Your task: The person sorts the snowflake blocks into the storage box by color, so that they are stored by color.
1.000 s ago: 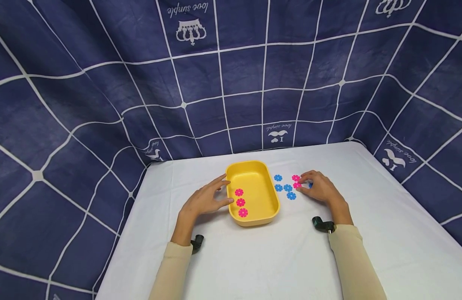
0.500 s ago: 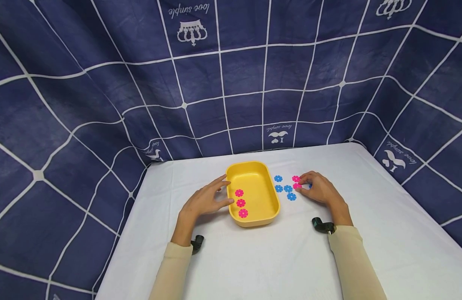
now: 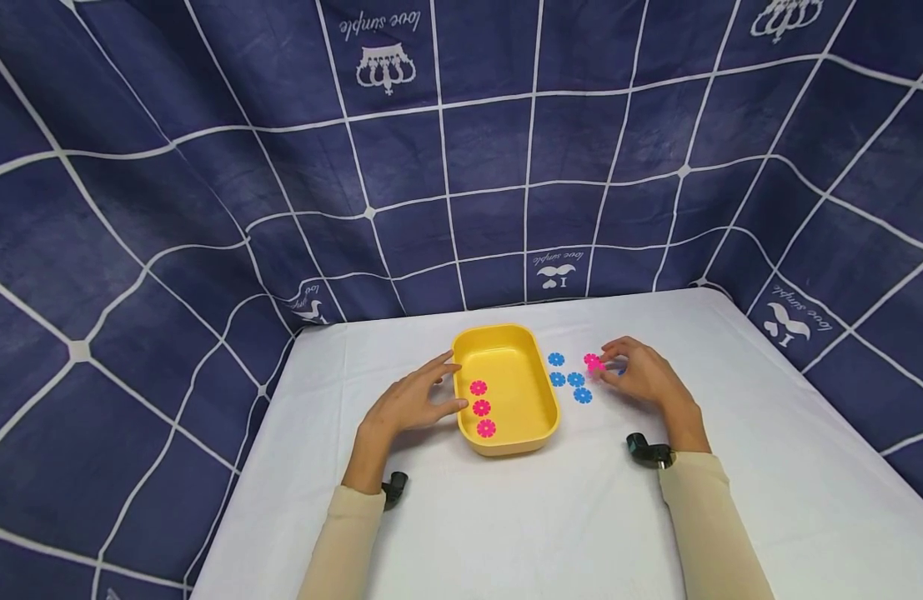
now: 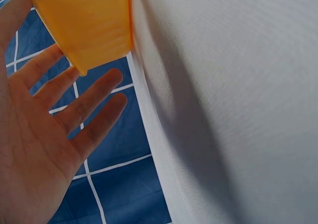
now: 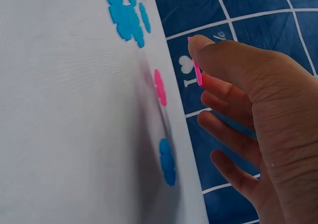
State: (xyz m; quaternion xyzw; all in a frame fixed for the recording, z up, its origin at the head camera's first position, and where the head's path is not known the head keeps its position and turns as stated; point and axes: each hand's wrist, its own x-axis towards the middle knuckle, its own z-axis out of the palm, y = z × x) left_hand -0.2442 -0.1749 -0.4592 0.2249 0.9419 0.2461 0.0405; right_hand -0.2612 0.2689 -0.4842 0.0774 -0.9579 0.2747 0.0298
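My right hand (image 3: 638,372) pinches a pink snowflake disc (image 5: 197,64) between thumb and index finger, lifted off the cloth in the right wrist view. Beneath it lies another pink disc (image 5: 160,87), and a blue disc (image 5: 167,162) rests nearer the wrist. My left hand (image 3: 407,398) is at the left rim of a yellow tray (image 3: 532,442), thumb and fingers spread along that side. In the left wrist view its fingers (image 4: 97,97) extend straight beside the tray's outer wall. Inside the tray, along its left side, three pink discs (image 3: 481,407) form a column.
Several blue discs (image 3: 576,380) lie on the white tablecloth (image 3: 566,508) between the tray and my right hand. A dark blue curtain (image 3: 484,167) with white lines hangs behind the table and along both sides. Each wrist carries a black camera (image 3: 647,450).
My right hand has lifted one pink disc off the cloth, raising it slightly over the other pink disc. The left hand and tray hold their places.
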